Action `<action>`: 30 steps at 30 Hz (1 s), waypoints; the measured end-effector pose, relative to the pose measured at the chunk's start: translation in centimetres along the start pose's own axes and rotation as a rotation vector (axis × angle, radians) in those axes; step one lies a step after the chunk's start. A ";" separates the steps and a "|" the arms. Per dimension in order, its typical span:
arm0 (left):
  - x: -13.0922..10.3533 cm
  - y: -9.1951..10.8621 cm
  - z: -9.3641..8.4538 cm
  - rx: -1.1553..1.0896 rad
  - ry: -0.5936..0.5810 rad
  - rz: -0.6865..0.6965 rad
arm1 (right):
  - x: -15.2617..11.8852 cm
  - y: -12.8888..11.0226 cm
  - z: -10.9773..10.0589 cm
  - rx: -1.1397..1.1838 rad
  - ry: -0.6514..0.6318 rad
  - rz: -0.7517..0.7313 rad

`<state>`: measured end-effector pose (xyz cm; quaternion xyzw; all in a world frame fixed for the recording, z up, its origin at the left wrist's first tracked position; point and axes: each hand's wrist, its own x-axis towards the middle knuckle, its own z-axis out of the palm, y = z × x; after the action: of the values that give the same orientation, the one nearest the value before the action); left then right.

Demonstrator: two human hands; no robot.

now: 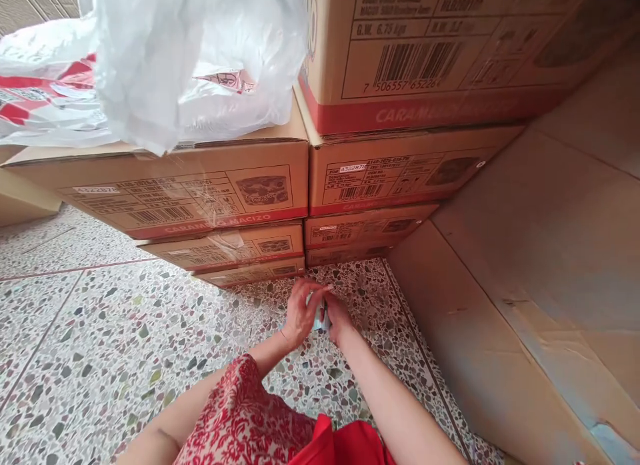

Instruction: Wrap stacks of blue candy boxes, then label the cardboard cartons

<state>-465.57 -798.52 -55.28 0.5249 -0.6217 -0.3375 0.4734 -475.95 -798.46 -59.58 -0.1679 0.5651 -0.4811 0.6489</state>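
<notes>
My left hand [299, 313] and my right hand [338, 314] come together low over the speckled floor, in front of the stacked boxes. Between them is a small pale bluish item [321, 323], mostly covered by my fingers, so its kind does not show. The left fingers curl over its top and meet the right hand's fingertips. My right hand is closed around its other side. Just beyond my hands stand the lowest printed cardboard boxes [260, 273], apart from my fingers.
A crumpled white plastic bag [240, 52] with red print lies on the left stack. A taller stack of printed boxes [395, 112] rises beside it. Large plain cardboard [500, 265] lines the right side. Terrazzo floor [150, 358] spreads to the left, below my patterned red clothing.
</notes>
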 end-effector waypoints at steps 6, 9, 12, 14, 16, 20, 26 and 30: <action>4.3 -3.1 2.3 -0.093 -0.079 -0.526 | 2.5 -2.5 -3.5 -0.565 0.106 -0.194; 5.7 -4.2 4.5 -0.055 -0.059 -0.566 | 3.3 -3.5 -3.4 -0.721 0.082 -0.272; 6.7 -4.9 6.1 0.023 -0.049 -0.558 | 4.2 -3.5 -3.0 -0.875 0.046 -0.381; 7.3 -5.1 6.5 0.094 -0.035 -0.550 | 4.8 -3.4 -2.8 -0.977 0.037 -0.456; 7.7 -5.2 6.5 0.169 -0.022 -0.544 | 5.3 -3.3 -2.5 -1.033 0.040 -0.503; 8.1 -5.1 6.2 0.308 -0.023 -0.540 | 6.1 -3.8 -1.7 -1.059 0.039 -0.550; 8.3 -5.1 6.1 0.424 -0.055 -0.527 | 7.0 -4.6 -0.6 -1.116 0.036 -0.550; 8.4 -5.2 6.1 0.456 -0.059 -0.524 | 7.3 -4.9 -0.2 -1.155 0.046 -0.531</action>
<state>-469.61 -808.30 -60.08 0.7489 -0.5386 -0.3152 0.2229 -478.96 -806.70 -60.07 -0.6149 0.6862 -0.2470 0.3001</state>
